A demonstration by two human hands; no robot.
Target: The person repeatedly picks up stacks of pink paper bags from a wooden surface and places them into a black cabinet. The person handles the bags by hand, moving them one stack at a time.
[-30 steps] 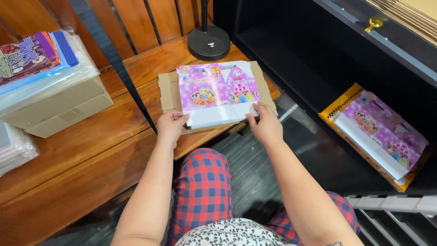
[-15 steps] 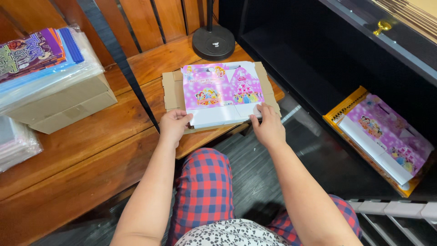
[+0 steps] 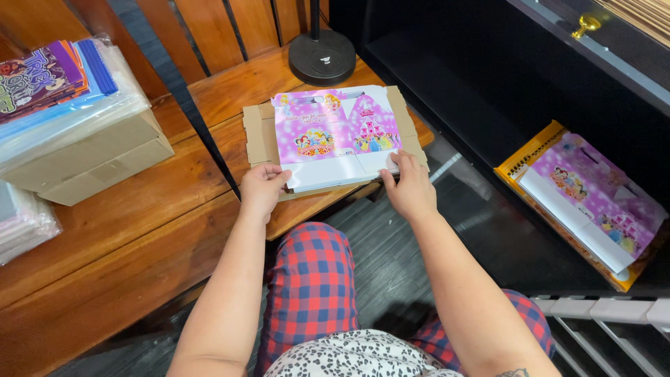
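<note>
Holding: a flat pink box blank (image 3: 335,136) is gripped at its near edge by both hands.
Left hand (image 3: 262,187): its grip is closed on the blank's near left corner, thumb on top, fingers curled beneath.
Right hand (image 3: 410,190): its grip is partly closed on the near right edge, fingertips pressed on the white flap; how far the fingers wrap under cannot be told.
Blank: printed pink with cartoon figures, laid flat on a cardboard sheet (image 3: 257,132) at the counter's (image 3: 125,216) near edge.
Lamp base (image 3: 322,57): round and black, just beyond the blank.
Left of counter: a cardboard box (image 3: 91,157) topped by bagged coloured sheets (image 3: 59,84).
Right: a black shelf (image 3: 488,91), with more pink blanks (image 3: 593,202) stacked in a yellow-edged tray on the floor.
Below: red checked trousers (image 3: 314,286).
</note>
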